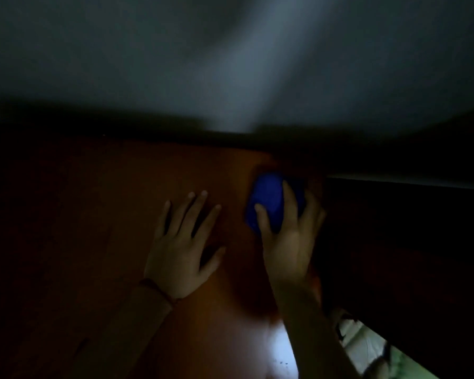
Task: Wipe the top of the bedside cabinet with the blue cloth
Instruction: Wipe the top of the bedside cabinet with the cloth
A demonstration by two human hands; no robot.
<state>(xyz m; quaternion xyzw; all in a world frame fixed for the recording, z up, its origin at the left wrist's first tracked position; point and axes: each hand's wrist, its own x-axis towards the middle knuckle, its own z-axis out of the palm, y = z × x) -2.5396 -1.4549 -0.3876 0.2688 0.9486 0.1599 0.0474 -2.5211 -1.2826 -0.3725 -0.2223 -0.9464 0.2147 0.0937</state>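
The room is dim, and the biggest thing in sight is the pale wall (230, 50) behind, smooth and grey-blue, with a soft brighter streak running down it; its lower edge sinks into black shadow. Below that spreads the top of the bedside cabinet (107, 201), a flat slab with a smooth reddish-brown wood-like finish, slightly glossy where a white patch of light glares near its front edge. Its far edge meets the shadow at the wall. To the right of it stands a darker, almost black surface (408, 242), too dim to make out what it is made of; along its lower right a strip of pale, greenish patterned material (367, 348) shows, blurred.

The left hand (181, 242) lies palm down on the cabinet top, fingers straight and spread apart, holding nothing. A soft brownish sleeve (137, 324) covers the forearm, with a thin reddish band (159, 289) at the wrist.

The right hand (288, 236) sits just beside it, towards the cabinet's right edge, the bare forearm reaching in from below. Its thumb and fingers curl round the blue cloth (266, 198), which is bunched into a rounded, egg-like wad of deep blue, soft-looking fabric. The cloth sits on the back right part of the cabinet top, under the fingertips.
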